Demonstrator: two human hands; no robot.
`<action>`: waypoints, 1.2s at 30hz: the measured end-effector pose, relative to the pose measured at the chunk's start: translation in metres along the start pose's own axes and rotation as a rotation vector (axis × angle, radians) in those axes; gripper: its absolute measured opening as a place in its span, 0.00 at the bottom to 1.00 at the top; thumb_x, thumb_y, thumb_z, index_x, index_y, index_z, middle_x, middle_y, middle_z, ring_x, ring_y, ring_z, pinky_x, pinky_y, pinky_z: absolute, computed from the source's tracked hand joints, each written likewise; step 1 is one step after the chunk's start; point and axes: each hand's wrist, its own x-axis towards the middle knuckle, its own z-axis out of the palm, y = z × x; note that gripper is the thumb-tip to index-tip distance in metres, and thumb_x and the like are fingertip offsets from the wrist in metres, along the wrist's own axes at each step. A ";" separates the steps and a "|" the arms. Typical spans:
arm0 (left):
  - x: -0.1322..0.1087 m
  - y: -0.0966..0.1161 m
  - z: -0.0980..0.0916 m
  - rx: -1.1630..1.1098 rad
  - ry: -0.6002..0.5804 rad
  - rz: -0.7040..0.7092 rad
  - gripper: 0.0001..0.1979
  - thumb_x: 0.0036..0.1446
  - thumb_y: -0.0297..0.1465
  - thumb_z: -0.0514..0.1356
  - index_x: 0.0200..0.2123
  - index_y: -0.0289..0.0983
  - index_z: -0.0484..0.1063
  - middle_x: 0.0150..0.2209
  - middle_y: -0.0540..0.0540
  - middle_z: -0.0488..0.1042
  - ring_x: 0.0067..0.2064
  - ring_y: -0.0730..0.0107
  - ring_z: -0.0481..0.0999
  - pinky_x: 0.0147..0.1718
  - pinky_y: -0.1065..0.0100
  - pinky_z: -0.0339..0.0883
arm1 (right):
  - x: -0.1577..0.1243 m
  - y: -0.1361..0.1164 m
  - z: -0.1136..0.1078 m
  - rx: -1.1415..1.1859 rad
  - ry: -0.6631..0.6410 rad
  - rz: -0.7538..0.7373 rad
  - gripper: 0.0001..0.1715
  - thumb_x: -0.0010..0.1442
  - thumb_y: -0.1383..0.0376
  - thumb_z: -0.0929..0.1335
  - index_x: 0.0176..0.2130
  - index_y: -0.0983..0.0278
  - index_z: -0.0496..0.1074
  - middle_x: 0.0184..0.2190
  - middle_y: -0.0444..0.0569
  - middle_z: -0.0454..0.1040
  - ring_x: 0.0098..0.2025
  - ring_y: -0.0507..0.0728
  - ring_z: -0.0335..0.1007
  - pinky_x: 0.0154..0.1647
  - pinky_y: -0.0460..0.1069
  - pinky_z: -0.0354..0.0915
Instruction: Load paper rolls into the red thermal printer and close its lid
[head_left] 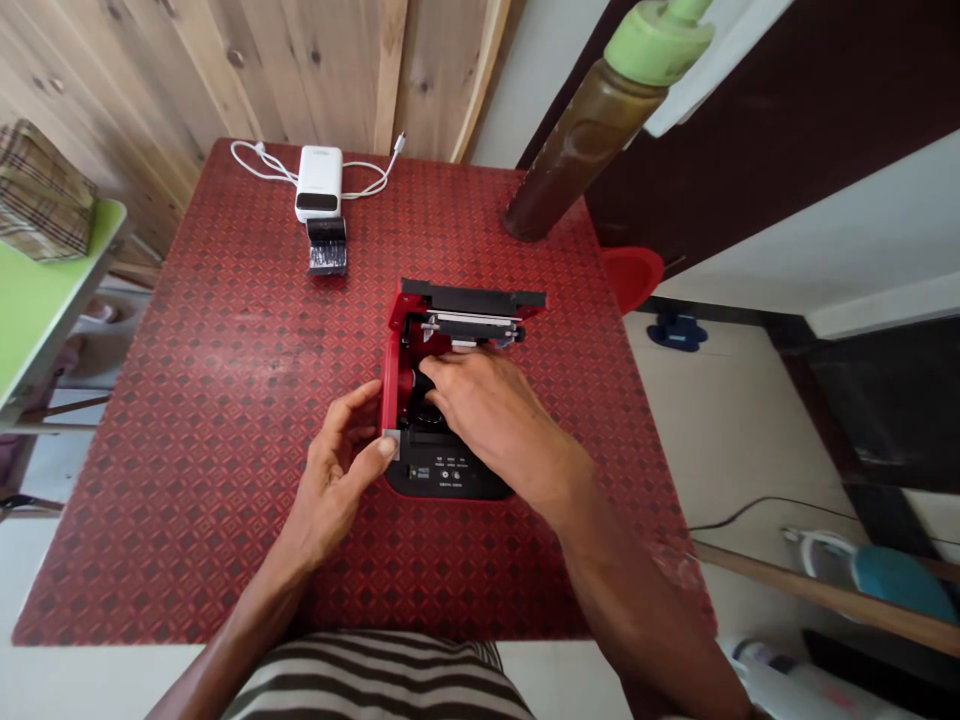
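A red and black printer [450, 470] stands open in the middle of the red patterned table [225, 400], its lid [472, 297] tipped back. My left hand [341, 470] grips the printer's left side, thumb pressed on a small grey tab at its front corner. My right hand [487, 410] reaches down into the open compartment, fingers curled inside; what they touch or hold is hidden.
A white power bank [318, 182] with a white cable [259, 160] and a small black part [327, 245] lie at the table's far side. A brown bottle with a green cap [600, 120] leans at the far right. A green table [37, 290] stands to the left.
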 end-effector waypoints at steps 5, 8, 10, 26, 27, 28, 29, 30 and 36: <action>0.000 0.000 0.001 0.004 0.007 -0.004 0.29 0.70 0.47 0.70 0.69 0.44 0.75 0.66 0.39 0.83 0.59 0.50 0.86 0.58 0.49 0.81 | 0.002 -0.002 0.000 -0.011 -0.026 -0.020 0.17 0.78 0.76 0.65 0.49 0.65 0.84 0.48 0.58 0.89 0.49 0.64 0.86 0.43 0.55 0.67; -0.001 0.000 0.001 0.013 0.015 -0.011 0.30 0.69 0.48 0.71 0.69 0.44 0.75 0.67 0.39 0.82 0.64 0.47 0.84 0.58 0.49 0.81 | 0.004 -0.002 0.002 -0.003 -0.025 -0.027 0.17 0.78 0.75 0.65 0.48 0.65 0.84 0.47 0.58 0.90 0.48 0.65 0.87 0.42 0.55 0.68; -0.001 0.000 0.001 0.017 0.017 -0.010 0.30 0.69 0.49 0.71 0.68 0.44 0.75 0.68 0.39 0.82 0.65 0.46 0.83 0.58 0.49 0.81 | 0.003 0.000 0.006 0.006 0.009 -0.026 0.17 0.77 0.76 0.65 0.46 0.64 0.84 0.45 0.58 0.89 0.46 0.65 0.87 0.43 0.55 0.70; 0.000 0.000 0.000 0.015 0.021 -0.018 0.30 0.69 0.49 0.71 0.69 0.44 0.75 0.67 0.39 0.83 0.65 0.45 0.84 0.57 0.49 0.82 | -0.052 0.029 -0.006 0.363 0.215 -0.304 0.16 0.76 0.77 0.70 0.41 0.61 0.84 0.45 0.50 0.89 0.49 0.61 0.83 0.55 0.57 0.78; 0.000 -0.001 0.000 0.016 0.022 -0.017 0.31 0.69 0.49 0.71 0.69 0.44 0.75 0.67 0.39 0.82 0.66 0.44 0.83 0.57 0.49 0.82 | -0.050 0.028 -0.005 0.375 0.203 -0.309 0.15 0.75 0.77 0.71 0.40 0.61 0.84 0.44 0.49 0.89 0.48 0.60 0.83 0.53 0.56 0.77; 0.000 -0.002 0.000 0.015 0.020 -0.017 0.31 0.69 0.49 0.71 0.69 0.44 0.75 0.68 0.39 0.82 0.66 0.44 0.83 0.58 0.49 0.81 | -0.047 0.028 -0.004 0.384 0.193 -0.317 0.15 0.75 0.77 0.72 0.39 0.62 0.84 0.43 0.49 0.89 0.47 0.60 0.82 0.51 0.55 0.76; 0.000 -0.003 -0.001 0.012 0.016 -0.017 0.31 0.69 0.49 0.71 0.69 0.45 0.75 0.69 0.40 0.81 0.67 0.44 0.82 0.59 0.48 0.81 | -0.046 0.027 -0.004 0.390 0.190 -0.327 0.15 0.75 0.77 0.72 0.38 0.62 0.84 0.41 0.48 0.88 0.46 0.60 0.81 0.48 0.54 0.76; -0.001 -0.005 -0.002 0.008 0.011 -0.017 0.30 0.70 0.48 0.71 0.70 0.45 0.75 0.69 0.40 0.81 0.67 0.44 0.82 0.61 0.47 0.79 | -0.045 0.026 -0.003 0.395 0.199 -0.337 0.14 0.75 0.76 0.72 0.38 0.62 0.83 0.39 0.48 0.88 0.44 0.60 0.80 0.47 0.54 0.75; 0.006 0.005 -0.013 0.068 0.050 0.051 0.28 0.75 0.50 0.64 0.70 0.45 0.76 0.71 0.37 0.79 0.71 0.40 0.77 0.72 0.37 0.69 | -0.056 0.026 0.008 0.466 0.431 -0.359 0.11 0.77 0.74 0.72 0.40 0.64 0.82 0.43 0.50 0.87 0.45 0.58 0.82 0.55 0.54 0.76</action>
